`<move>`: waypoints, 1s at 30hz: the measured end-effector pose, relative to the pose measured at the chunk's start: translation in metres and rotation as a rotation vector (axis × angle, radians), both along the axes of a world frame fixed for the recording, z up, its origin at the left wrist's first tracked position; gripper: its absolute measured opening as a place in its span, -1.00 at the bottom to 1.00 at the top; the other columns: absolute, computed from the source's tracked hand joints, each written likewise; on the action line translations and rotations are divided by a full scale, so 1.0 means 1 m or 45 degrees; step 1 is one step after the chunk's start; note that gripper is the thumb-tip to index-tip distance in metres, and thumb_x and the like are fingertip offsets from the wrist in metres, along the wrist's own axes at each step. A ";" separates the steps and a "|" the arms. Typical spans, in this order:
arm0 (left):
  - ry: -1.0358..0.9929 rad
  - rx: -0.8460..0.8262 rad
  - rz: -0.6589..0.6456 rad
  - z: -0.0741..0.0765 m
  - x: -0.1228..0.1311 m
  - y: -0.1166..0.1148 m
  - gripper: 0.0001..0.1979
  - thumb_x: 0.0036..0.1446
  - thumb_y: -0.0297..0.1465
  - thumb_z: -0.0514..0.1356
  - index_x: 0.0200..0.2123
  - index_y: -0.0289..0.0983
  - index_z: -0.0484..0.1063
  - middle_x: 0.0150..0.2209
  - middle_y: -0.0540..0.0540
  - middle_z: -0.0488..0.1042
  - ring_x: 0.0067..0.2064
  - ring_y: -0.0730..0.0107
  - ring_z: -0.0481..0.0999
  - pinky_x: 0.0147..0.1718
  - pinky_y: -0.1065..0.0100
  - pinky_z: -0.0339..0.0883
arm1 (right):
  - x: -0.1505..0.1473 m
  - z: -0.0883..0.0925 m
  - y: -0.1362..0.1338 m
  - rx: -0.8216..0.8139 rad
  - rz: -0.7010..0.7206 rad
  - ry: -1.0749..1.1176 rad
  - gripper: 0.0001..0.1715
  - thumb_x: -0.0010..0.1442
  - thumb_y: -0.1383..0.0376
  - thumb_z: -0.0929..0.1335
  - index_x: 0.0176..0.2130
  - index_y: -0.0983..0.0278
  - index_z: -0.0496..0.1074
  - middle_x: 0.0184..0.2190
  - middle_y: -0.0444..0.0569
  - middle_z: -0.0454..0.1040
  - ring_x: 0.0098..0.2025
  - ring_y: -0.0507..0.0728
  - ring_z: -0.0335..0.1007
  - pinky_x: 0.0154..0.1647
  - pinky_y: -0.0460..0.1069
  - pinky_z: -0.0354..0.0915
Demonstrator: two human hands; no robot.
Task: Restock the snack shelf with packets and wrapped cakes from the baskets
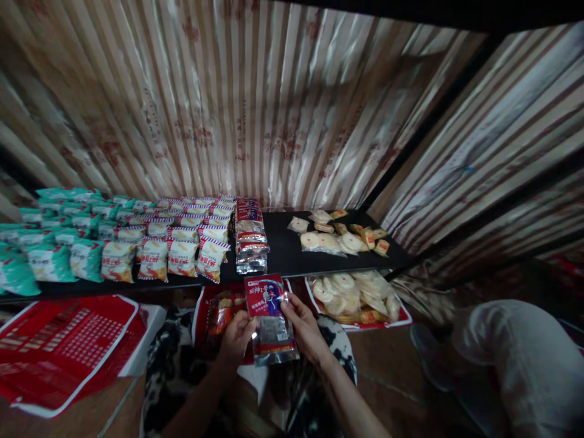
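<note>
Both my hands hold one red and silver snack packet upright just below the front edge of a black shelf. My left hand grips its left edge, fingers closed. On the right edge my right hand pinches the packet. A row of similar red and silver packets stands on the shelf right above it. Behind the packet sits an open red bag or box with more snacks.
Teal packets and striped white packets fill the shelf's left side; pale round wrapped cakes lie at its right. A red tray of cakes sits below. A flattened red carton lies left. Another person's clothed leg is at the right.
</note>
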State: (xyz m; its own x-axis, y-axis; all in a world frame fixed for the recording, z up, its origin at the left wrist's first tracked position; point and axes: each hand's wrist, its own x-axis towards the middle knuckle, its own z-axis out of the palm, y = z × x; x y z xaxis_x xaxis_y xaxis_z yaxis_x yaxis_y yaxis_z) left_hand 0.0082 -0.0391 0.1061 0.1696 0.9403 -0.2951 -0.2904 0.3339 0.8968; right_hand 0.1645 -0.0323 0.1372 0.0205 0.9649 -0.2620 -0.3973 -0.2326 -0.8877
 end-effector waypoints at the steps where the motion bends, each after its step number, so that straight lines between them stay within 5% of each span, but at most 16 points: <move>1: 0.014 0.010 0.034 0.005 0.001 0.002 -0.55 -0.21 -0.02 0.30 -0.43 -0.27 0.34 -0.45 -0.04 0.48 -0.38 0.35 0.48 -0.35 0.36 0.34 | 0.001 0.000 -0.005 0.002 0.048 -0.021 -0.41 -0.13 0.04 0.48 -0.11 0.20 0.38 -0.27 -0.04 0.52 -0.24 0.16 0.45 -0.18 0.05 0.34; 7: 0.125 0.077 0.186 0.026 0.014 0.015 -0.52 -0.29 0.01 0.30 -0.48 -0.26 0.34 -0.51 -0.03 0.47 -0.42 0.37 0.47 -0.41 0.38 0.33 | 0.008 -0.006 -0.020 0.065 0.048 -0.285 -0.45 -0.07 -0.01 0.43 -0.13 0.22 0.40 -0.27 -0.05 0.53 -0.23 0.18 0.45 -0.16 0.06 0.33; 11: 0.054 0.069 0.070 0.041 0.025 0.019 -0.58 -0.19 -0.08 0.30 -0.35 -0.25 0.35 -0.36 -0.10 0.53 -0.29 0.29 0.52 -0.27 0.30 0.37 | 0.018 -0.003 -0.007 0.135 -0.009 -0.381 -0.42 -0.04 -0.01 0.42 -0.08 0.23 0.38 -0.20 -0.01 0.52 -0.16 0.21 0.43 -0.18 0.06 0.34; 14: -0.052 0.079 -0.014 0.046 0.035 0.022 -0.48 -0.17 -0.20 0.32 -0.12 -0.25 0.31 -0.15 -0.18 0.51 -0.15 0.23 0.51 -0.18 0.27 0.38 | 0.025 0.006 0.010 0.173 -0.100 -0.382 -0.39 -0.03 0.01 0.42 -0.03 0.23 0.35 -0.14 0.01 0.51 -0.10 0.24 0.41 -0.18 0.05 0.35; 17: -0.032 0.078 -0.010 0.046 0.045 0.031 -0.36 -0.14 -0.27 0.30 0.03 -0.26 0.20 -0.09 -0.20 0.47 -0.22 0.27 0.52 -0.32 0.32 0.43 | 0.027 0.016 0.029 0.196 -0.156 -0.327 -0.38 -0.03 0.04 0.43 -0.01 0.21 0.33 -0.12 0.00 0.50 -0.13 0.22 0.43 -0.18 0.06 0.35; 24: 0.042 0.160 0.158 0.051 0.059 0.075 -0.61 -0.07 -0.31 0.24 -0.12 -0.27 0.36 -0.23 -0.10 0.53 -0.34 0.36 0.53 -0.43 0.41 0.43 | 0.027 0.036 0.081 0.249 -0.158 -0.268 -0.37 -0.07 0.06 0.44 -0.01 0.17 0.33 -0.17 -0.06 0.52 -0.23 0.17 0.45 -0.25 0.02 0.36; 30: 0.178 0.207 0.312 0.055 0.060 0.123 -0.44 -0.03 -0.44 0.18 0.10 -0.35 0.20 -0.21 -0.16 0.52 -0.42 0.41 0.53 -0.39 0.38 0.43 | 0.021 0.043 0.139 0.221 -0.244 -0.462 -0.28 -0.13 0.08 0.45 0.03 0.22 0.34 -0.33 -0.09 0.53 -0.33 0.14 0.42 -0.33 0.00 0.34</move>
